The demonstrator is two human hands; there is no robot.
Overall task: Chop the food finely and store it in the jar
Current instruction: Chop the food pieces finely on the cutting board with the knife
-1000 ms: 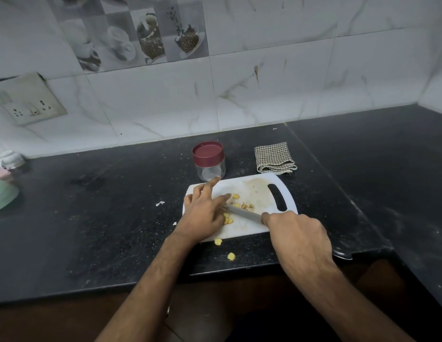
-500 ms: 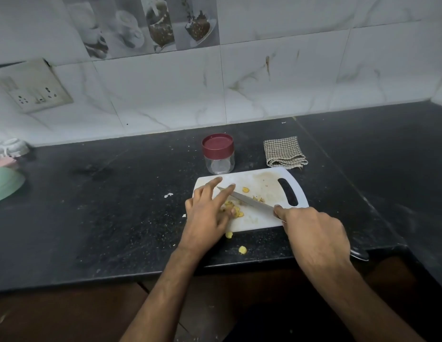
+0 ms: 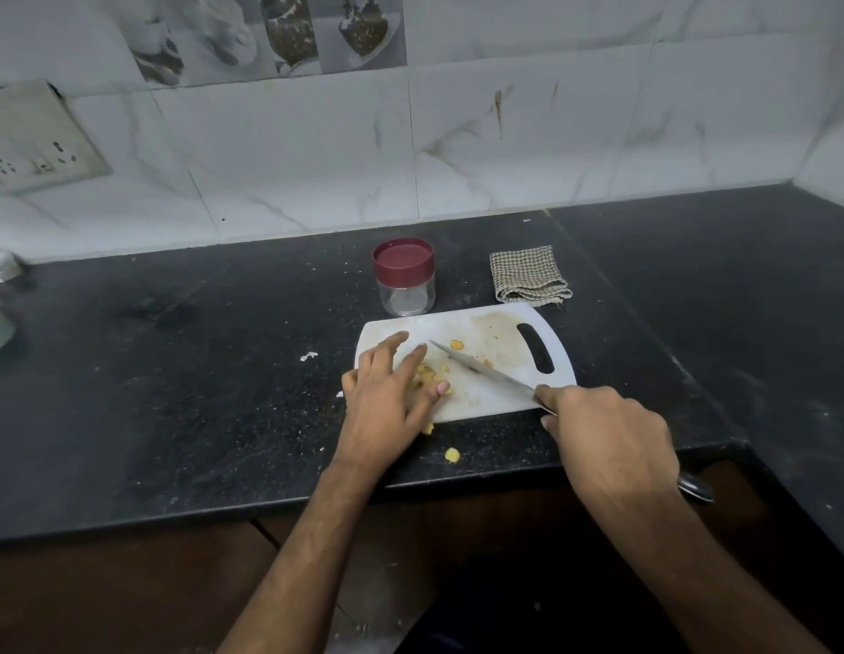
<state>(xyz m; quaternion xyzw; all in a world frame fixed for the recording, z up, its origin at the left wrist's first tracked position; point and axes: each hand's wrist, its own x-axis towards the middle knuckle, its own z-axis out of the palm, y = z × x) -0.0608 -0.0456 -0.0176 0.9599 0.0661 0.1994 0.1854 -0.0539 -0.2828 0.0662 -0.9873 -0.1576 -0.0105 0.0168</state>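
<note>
Head view: a white cutting board [image 3: 486,403] lies on the black tabletop [image 3: 198,394], its near edge close to the tabletop's front edge and its handle slot toward the right. The left hand [image 3: 387,403] rests on the board's left part, fingers stretched forward and thumb turned in beside a small heap of yellow food pieces [image 3: 431,375]; its outer fingers reach past the board's left edge. Whether it pins any piece is hidden by the fingers. The right hand [image 3: 608,441] has its grip curled round the handle of a knife [image 3: 481,368], forefinger laid along the top, and the dark handle end pokes out past the wrist over the tabletop's front edge. The blade slants up and left across the board, its tip near the left forefinger, with one loose yellow piece just beyond the tip. Two more yellow bits [image 3: 452,455] lie off the board on the narrow strip between its near edge and the tabletop's front edge.

The jar [image 3: 405,278], clear with a red lid on, stands upright just behind the board's far left edge. A folded checked cloth [image 3: 528,276] lies behind the board's far right corner. Broad bare tabletop stretches left of the board and right toward the corner of the tiled wall [image 3: 505,148], which carries a socket plate [image 3: 33,139] at far left.
</note>
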